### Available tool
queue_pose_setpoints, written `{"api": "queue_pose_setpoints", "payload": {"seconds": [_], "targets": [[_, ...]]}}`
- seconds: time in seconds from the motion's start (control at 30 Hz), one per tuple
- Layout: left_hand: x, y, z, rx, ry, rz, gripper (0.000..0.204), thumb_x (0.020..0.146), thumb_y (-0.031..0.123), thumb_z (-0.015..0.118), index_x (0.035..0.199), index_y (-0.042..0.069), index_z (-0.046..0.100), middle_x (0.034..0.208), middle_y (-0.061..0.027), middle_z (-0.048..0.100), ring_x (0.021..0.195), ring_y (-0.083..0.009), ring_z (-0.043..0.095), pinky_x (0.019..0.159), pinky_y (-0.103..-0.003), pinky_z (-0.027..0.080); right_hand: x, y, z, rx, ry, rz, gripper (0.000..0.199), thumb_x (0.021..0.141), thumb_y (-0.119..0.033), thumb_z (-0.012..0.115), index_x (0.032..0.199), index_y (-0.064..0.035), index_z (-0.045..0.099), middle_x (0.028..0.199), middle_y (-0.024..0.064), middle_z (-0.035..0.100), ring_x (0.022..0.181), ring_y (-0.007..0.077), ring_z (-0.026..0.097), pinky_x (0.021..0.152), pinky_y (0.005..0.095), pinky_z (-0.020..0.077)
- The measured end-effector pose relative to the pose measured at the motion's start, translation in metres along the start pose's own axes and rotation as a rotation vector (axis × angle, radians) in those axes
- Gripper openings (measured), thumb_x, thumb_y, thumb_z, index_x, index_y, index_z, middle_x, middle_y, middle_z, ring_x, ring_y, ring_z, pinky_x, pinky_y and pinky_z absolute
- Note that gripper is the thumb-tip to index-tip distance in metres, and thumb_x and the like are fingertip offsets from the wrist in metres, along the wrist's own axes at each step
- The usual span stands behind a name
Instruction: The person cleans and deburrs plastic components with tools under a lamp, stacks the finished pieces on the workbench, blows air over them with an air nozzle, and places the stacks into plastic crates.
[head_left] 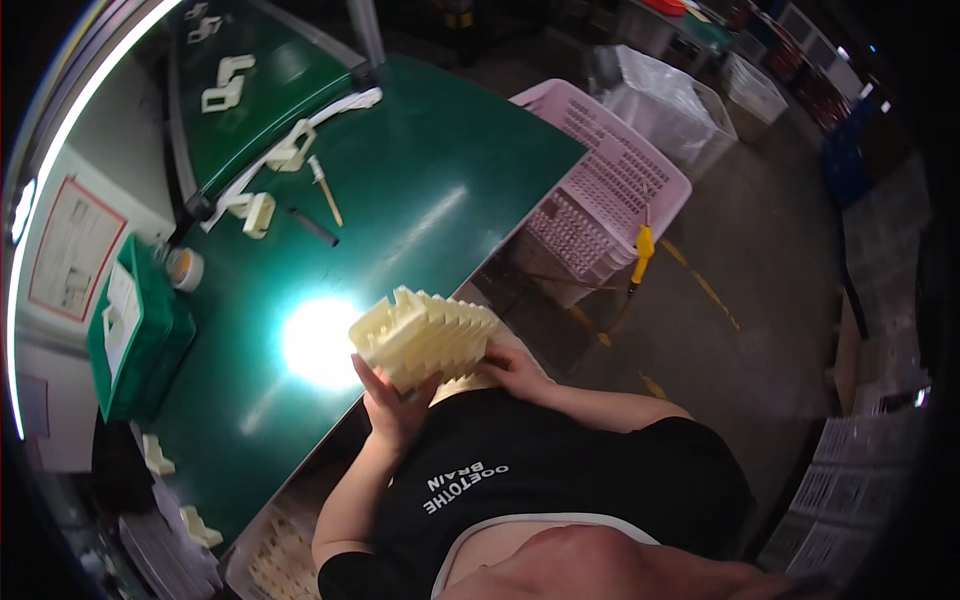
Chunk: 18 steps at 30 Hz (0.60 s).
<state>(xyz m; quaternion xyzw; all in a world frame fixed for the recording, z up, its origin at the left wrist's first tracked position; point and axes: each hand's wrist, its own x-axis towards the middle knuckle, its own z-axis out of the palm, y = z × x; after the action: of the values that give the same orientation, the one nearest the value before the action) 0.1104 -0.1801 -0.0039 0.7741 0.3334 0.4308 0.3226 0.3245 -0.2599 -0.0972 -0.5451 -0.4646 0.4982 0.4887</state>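
In front of my body I hold a stack of cream-coloured moulded plastic parts (428, 338), nested in a row with ridged edges. My left hand (397, 405) grips its near-left end from below, thumb and fingers spread around the lower side. At the other end, my right hand (513, 373) closes on the stack's lower right side, its fingertips partly hidden. The stack tilts over the front edge of the green table (440, 160). More cream parts of a similar colour, such as one clip-like piece (258, 215), lie at the table's far left.
A brush-like tool with a wooden handle (327, 190) and a dark stick (314, 227) lie on the table. A green bin (180, 345) and a tape roll (186, 270) stand left. Beyond the right edge are a pink basket (668, 190) and a yellow air gun (643, 255). A belt (270, 60) adjoins.
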Motion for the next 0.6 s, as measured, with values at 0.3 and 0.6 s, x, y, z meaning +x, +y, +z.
{"api": "queue_pose_setpoints", "payload": {"seconds": [0.3, 0.6], "targets": [[0.019, 0.033, 0.013, 0.238, -0.046, 0.324, 0.125, 0.073, 0.006, 0.082, 0.148, 0.003, -0.018, 0.106, -0.0195, 0.066, 0.088, -0.0349, 0.070, 0.069, -0.041, 0.056, -0.003, -0.009, -0.021, 0.171, -0.156, 0.276, 0.034, 0.095, -0.012, 0.060, 0.126, 0.0015, 0.056, 0.118, 0.0087, 0.063, 0.114, 0.0145, 0.056, 0.099, 0.0313, 0.0433], [0.008, 0.031, 0.011, 0.291, -0.068, 0.264, 0.123, 0.075, 0.006, 0.080, 0.147, 0.000, -0.019, 0.110, -0.0223, 0.064, 0.099, -0.0344, 0.067, 0.083, -0.042, 0.052, 0.002, 0.060, -0.282, -0.650, 1.658, -0.097, 0.050, 0.083, -0.027, 0.073, 0.122, -0.0011, 0.055, 0.115, 0.0133, 0.059, 0.109, 0.0241, 0.056, 0.096, 0.0374, 0.0436]]}}
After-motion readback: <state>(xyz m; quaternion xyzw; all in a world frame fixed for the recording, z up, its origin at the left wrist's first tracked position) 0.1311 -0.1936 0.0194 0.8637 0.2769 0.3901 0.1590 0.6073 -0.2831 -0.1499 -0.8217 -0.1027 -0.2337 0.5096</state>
